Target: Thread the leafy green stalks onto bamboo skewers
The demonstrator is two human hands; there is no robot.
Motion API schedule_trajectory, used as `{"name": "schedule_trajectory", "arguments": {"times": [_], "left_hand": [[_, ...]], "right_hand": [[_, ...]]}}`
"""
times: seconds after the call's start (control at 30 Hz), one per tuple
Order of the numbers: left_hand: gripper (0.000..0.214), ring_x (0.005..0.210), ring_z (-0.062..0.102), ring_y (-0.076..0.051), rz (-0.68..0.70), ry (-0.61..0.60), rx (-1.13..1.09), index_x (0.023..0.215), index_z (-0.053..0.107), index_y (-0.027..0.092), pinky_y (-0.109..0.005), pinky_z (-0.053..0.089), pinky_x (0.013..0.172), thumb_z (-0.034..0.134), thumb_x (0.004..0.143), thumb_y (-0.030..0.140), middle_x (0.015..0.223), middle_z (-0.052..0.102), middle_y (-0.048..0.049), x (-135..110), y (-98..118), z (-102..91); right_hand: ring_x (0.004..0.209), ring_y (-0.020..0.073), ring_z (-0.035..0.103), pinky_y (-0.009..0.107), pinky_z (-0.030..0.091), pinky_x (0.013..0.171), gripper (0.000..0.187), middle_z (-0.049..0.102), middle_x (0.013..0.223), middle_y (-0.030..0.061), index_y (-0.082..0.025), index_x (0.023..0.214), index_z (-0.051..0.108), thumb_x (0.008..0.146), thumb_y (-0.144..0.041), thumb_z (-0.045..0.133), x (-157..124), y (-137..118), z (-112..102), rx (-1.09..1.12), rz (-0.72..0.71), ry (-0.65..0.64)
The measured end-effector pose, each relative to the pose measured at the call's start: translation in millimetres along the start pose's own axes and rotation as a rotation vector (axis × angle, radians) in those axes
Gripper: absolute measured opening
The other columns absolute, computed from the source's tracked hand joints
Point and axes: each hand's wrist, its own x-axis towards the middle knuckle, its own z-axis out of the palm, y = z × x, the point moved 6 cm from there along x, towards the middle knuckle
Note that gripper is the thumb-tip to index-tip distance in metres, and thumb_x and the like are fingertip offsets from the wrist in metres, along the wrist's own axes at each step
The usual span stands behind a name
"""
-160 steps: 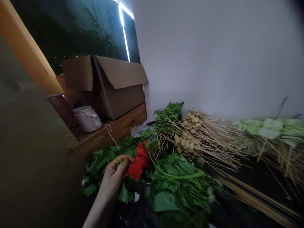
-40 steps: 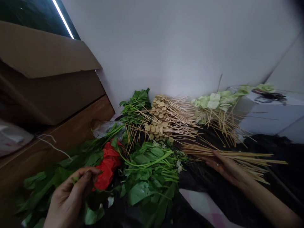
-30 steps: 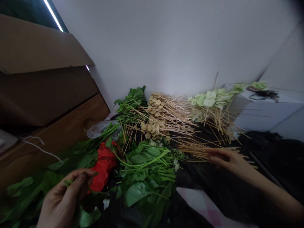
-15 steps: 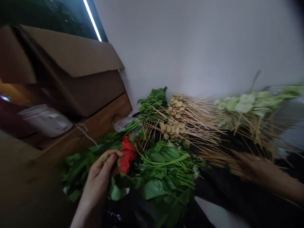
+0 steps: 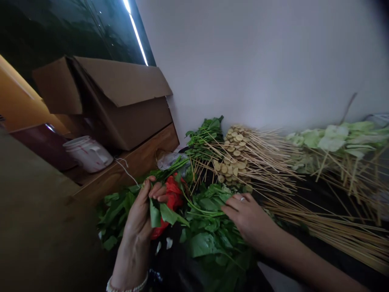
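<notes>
My left hand point(image 5: 142, 211) is closed around a few leafy greens point(image 5: 170, 215), whose broad leaves hang out below the fingers. My right hand point(image 5: 251, 215), a ring on one finger, reaches into the pile of leafy greens point(image 5: 203, 243) with its fingers together at the stems. Just behind the left hand lies a crumpled red plastic bag point(image 5: 174, 192). Further back are skewers of pale round slices point(image 5: 235, 152) and a skewered bunch of greens point(image 5: 206, 132). Loose bamboo skewers point(image 5: 337, 233) lie to the right of my right hand.
At the left, an open cardboard box point(image 5: 136, 117) and a white mug point(image 5: 88, 154) stand on a wooden ledge point(image 5: 164, 142). Skewered pale cabbage leaves point(image 5: 337, 136) lie at the far right. A white wall point(image 5: 249, 61) rises behind everything.
My right hand has moved left from the loose skewers to the pile of greens. The left hand has turned, showing its inner side, with leaves in its fingers. The view has shifted slightly left.
</notes>
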Motion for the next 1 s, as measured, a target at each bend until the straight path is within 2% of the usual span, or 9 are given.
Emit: {"name": "schedule_trajectory", "arguments": {"times": [0.1,0.17,0.33,0.5,0.57,0.67,0.73,0.83,1.0], "left_hand": [[0.010,0.041,0.041,-0.002,0.061,-0.022,0.087,0.088,0.060,0.015,-0.009,0.033,0.036,0.057,0.095,0.021,0.056,0.039,0.0085,-2,12,-5.0],[0.012,0.039,0.038,0.000,0.092,-0.011,0.163,0.090,0.062,0.014,-0.009,0.029,0.033,0.069,0.087,0.023,0.058,0.042,0.0088,-1,14,-10.3],[0.037,0.039,0.031,0.003,0.117,0.067,0.328,0.092,0.067,0.014,-0.008,0.025,0.033,0.088,0.062,0.024,0.068,0.055,0.0062,1,6,-17.9],[0.030,0.040,0.029,0.001,0.138,0.078,0.456,0.082,0.068,0.015,-0.010,0.023,0.036,0.087,0.062,0.025,0.058,0.046,0.0080,1,1,-15.9],[0.030,0.041,0.031,0.000,0.168,0.082,0.521,0.086,0.069,0.016,-0.010,0.024,0.037,0.085,0.064,0.029,0.057,0.045,0.0081,4,-1,-16.7],[0.033,0.044,0.039,-0.002,0.189,0.093,0.650,0.088,0.070,0.016,-0.012,0.028,0.040,0.083,0.067,0.039,0.060,0.053,0.0057,11,-5,-16.7],[0.036,0.047,0.045,-0.005,0.199,0.063,0.763,0.089,0.071,0.016,-0.014,0.033,0.043,0.080,0.070,0.045,0.064,0.060,0.0026,17,-6,-8.9],[0.036,0.051,0.052,-0.009,0.238,-0.057,1.032,0.088,0.074,0.016,-0.018,0.038,0.047,0.073,0.075,0.050,0.065,0.065,-0.0004,30,3,20.4],[0.032,0.079,0.064,-0.019,0.198,-0.433,1.491,0.086,0.078,0.017,-0.026,0.049,0.071,0.073,0.074,0.046,0.086,0.075,-0.0063,62,2,78.2]], "right_hand": [[0.092,0.0274,0.058,0.042,0.034,0.083,0.019,0.066,0.090,0.0088,-0.016,0.091,0.068,0.078,-0.005,0.059,6,5,28,-0.044,0.028,-0.098],[0.093,0.0280,0.057,0.042,0.033,0.084,0.019,0.065,0.091,0.0091,-0.016,0.090,0.067,0.078,-0.005,0.058,7,9,35,-0.063,0.039,-0.096],[0.093,0.0272,0.056,0.042,0.037,0.086,0.027,0.063,0.096,0.0107,-0.016,0.100,0.064,0.084,-0.003,0.046,4,19,19,0.007,0.097,0.083],[0.092,0.0236,0.057,0.036,0.044,0.082,0.023,0.062,0.100,0.0100,-0.019,0.110,0.057,0.096,-0.023,0.038,-17,68,-4,0.516,0.383,0.436],[0.075,0.0201,0.057,0.032,0.045,0.067,0.022,0.062,0.089,0.0052,-0.021,0.105,0.057,0.095,-0.032,0.040,-26,89,5,0.774,0.539,0.454],[0.055,0.0144,0.047,0.026,0.035,0.049,0.026,0.058,0.076,0.0001,-0.021,0.101,0.058,0.088,-0.041,0.047,-34,105,18,1.095,0.676,0.439],[0.051,0.0120,0.042,0.024,0.030,0.046,0.029,0.054,0.071,-0.0020,-0.020,0.098,0.060,0.083,-0.045,0.054,-35,106,18,1.186,0.694,0.423],[0.051,0.0107,0.039,0.023,0.027,0.046,0.033,0.048,0.063,-0.0045,-0.019,0.094,0.061,0.080,-0.049,0.060,-37,104,10,1.190,0.692,0.375],[0.053,0.0108,0.041,0.023,0.029,0.047,0.036,0.050,0.065,-0.0036,-0.018,0.092,0.064,0.077,-0.052,0.063,-45,104,-7,1.172,0.679,0.369]]}}
